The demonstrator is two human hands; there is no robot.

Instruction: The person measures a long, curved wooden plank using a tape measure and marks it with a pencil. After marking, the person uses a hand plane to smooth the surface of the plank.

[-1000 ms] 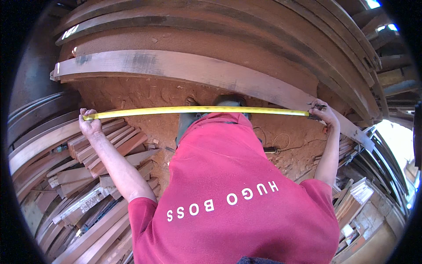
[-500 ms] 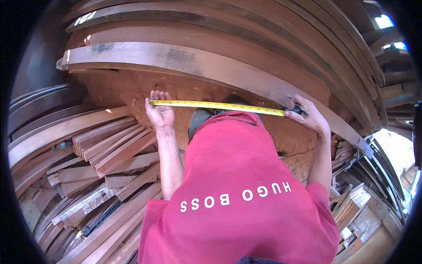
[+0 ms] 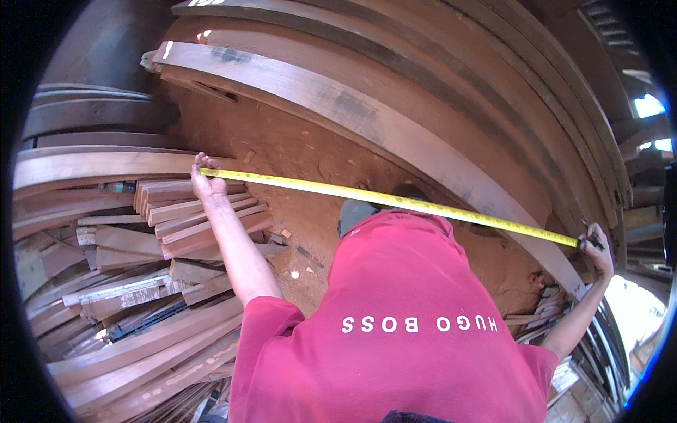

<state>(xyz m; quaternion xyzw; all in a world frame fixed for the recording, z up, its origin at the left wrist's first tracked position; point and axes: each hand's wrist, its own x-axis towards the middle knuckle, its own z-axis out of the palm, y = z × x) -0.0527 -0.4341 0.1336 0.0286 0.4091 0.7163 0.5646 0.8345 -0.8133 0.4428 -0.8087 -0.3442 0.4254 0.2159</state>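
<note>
The bright yellow, narrow tape blade (image 3: 423, 206) runs between the two hands, slanting from the left side down to the near right, over a reddish-brown, sawdust-covered floor (image 3: 296, 144). The hands are well apart. The left hand (image 3: 209, 185) appears to pinch the free end; the right hand (image 3: 601, 259) is clasped around the small dark tape case (image 3: 591, 243) (any lock on it is hidden).

To keep the span true, I would pull evenly from both ends, since a slack middle reads long, and hold the blade flat rather than twisted. The left fingertips should grip only the very end, and the right thumb should steady the blade where it leaves the case.

On the left, the end hangs just beside a stack of short, reddish-brown wooden planks (image 3: 211, 229), so keep it clear of their corners. Toward the right, the blade crosses in front of a long, pale wooden board (image 3: 352, 113); whether they touch, I cannot tell.
</note>
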